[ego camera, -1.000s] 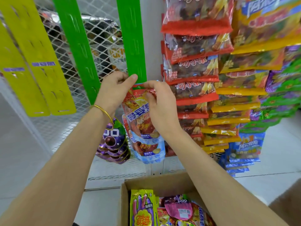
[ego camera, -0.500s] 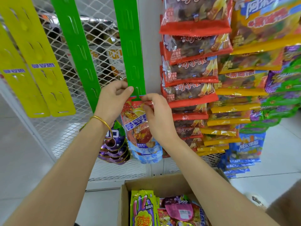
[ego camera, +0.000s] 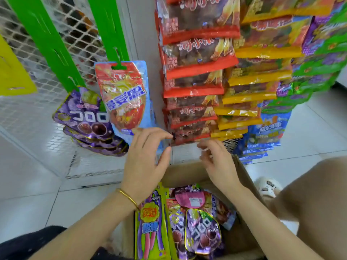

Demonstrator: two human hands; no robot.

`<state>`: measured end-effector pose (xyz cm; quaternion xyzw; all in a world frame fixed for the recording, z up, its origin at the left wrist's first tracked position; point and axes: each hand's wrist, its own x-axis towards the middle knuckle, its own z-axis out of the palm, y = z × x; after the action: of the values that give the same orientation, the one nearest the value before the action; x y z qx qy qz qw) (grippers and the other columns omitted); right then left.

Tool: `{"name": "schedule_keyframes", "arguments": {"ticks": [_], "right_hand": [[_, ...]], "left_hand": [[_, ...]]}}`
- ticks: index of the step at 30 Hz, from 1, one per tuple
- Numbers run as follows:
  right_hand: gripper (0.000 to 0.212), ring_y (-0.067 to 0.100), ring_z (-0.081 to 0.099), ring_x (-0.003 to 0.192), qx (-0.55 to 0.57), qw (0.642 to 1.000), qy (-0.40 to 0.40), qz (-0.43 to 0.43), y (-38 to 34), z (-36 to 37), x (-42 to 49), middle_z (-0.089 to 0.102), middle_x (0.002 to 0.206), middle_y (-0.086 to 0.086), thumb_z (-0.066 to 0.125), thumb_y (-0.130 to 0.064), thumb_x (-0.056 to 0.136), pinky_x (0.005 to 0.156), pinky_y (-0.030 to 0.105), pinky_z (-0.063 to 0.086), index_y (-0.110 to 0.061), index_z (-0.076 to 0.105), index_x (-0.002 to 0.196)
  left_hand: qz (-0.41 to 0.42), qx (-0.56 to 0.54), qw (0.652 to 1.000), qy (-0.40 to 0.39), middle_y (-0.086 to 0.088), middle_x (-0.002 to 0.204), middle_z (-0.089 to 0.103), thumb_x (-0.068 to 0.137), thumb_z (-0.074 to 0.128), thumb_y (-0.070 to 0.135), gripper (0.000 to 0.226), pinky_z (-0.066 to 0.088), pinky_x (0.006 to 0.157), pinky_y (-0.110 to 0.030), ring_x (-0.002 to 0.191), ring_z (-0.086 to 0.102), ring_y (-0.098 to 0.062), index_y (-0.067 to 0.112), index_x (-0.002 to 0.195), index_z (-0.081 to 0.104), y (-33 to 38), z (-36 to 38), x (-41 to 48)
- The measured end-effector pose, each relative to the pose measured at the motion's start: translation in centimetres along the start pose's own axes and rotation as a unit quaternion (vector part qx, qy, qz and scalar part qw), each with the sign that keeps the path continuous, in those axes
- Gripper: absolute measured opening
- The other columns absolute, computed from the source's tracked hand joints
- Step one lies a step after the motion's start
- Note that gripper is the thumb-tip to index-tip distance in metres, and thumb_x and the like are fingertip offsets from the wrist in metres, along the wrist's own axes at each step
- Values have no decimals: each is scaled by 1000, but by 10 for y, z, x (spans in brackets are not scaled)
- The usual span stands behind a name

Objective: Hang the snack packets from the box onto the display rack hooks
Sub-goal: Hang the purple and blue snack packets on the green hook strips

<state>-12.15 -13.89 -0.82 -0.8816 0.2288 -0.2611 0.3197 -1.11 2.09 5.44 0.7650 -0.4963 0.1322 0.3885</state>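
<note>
A red and blue snack packet point(ego camera: 124, 98) hangs from a hook on the right green display strip point(ego camera: 107, 29). Purple packets point(ego camera: 84, 117) hang from the left green strip point(ego camera: 47, 45). Both hands hover apart above the cardboard box point(ego camera: 242, 177), below the hung packet. My left hand point(ego camera: 146, 162) has loose, spread fingers and holds nothing. My right hand point(ego camera: 217, 164) is also empty, its fingers slightly bent. In the box lie a yellow-green lollipop packet point(ego camera: 150, 226), a purple packet point(ego camera: 202, 231) and a pink one point(ego camera: 189, 198).
A white mesh rack point(ego camera: 30, 117) stands behind the strips. Red packets point(ego camera: 193, 72), yellow ones point(ego camera: 249, 91) and blue ones point(ego camera: 266, 128) fill the strips at right. A yellow strip point(ego camera: 11, 76) hangs far left. A slippered foot point(ego camera: 268, 186) stands beside the box.
Both hands have let go of the red and blue packet, which now hangs on the green strip, and have dropped down towards the box. The camera has tilted downwards.
</note>
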Motion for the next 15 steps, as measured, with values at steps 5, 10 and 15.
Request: {"name": "schedule_keyframes", "arguments": {"ticks": [5, 10, 15], "right_hand": [[24, 30, 60, 105, -76, 936, -193, 284, 140, 37, -49, 65, 109, 14, 50, -6, 88, 91, 35, 45, -8, 61, 109], [33, 30, 56, 112, -66, 876, -296, 374, 181, 75, -97, 60, 122, 16, 56, -21, 90, 89, 29, 42, -5, 55, 118], [57, 31, 40, 129, 7, 834, -366, 414, 193, 85, -99, 42, 140, 21, 56, -8, 91, 95, 23, 32, 5, 28, 139]], "left_hand": [[13, -3, 977, -212, 0, 106, 58, 84, 47, 24, 24, 28, 93, -17, 102, 48, -15, 17, 103, 61, 6, 51, -35], [-15, -2, 963, -270, -2, 105, 59, 82, 45, 27, 30, 17, 94, -2, 102, 44, -10, 14, 102, 63, -5, 73, -41], [-80, -18, 951, -297, 1, 105, 56, 80, 43, 32, 35, 29, 82, -12, 102, 43, -6, 15, 103, 62, -26, 92, -46]]}}
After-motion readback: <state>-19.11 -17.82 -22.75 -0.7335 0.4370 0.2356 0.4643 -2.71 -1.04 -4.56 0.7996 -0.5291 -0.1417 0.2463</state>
